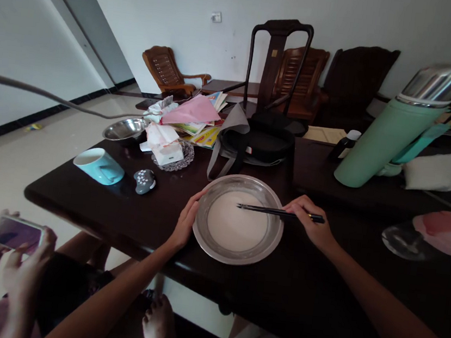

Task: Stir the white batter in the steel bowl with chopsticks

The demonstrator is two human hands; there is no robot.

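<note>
My dark table (153, 219) bears a metal bowl (234, 259) of whitish liquid (236, 230) near its close edge. To my left sit a blue mug (94, 166), a grey spotted object (144, 182), a glass dish (185, 158) and a steel bowl (112, 133). Beyond lies a black bag (267, 144); on the dark surface to my right stands a green flask (389, 140).

Single head-worn view, facing forward and down across the table (141, 216), near above, wall (177, 23) beyond
</note>
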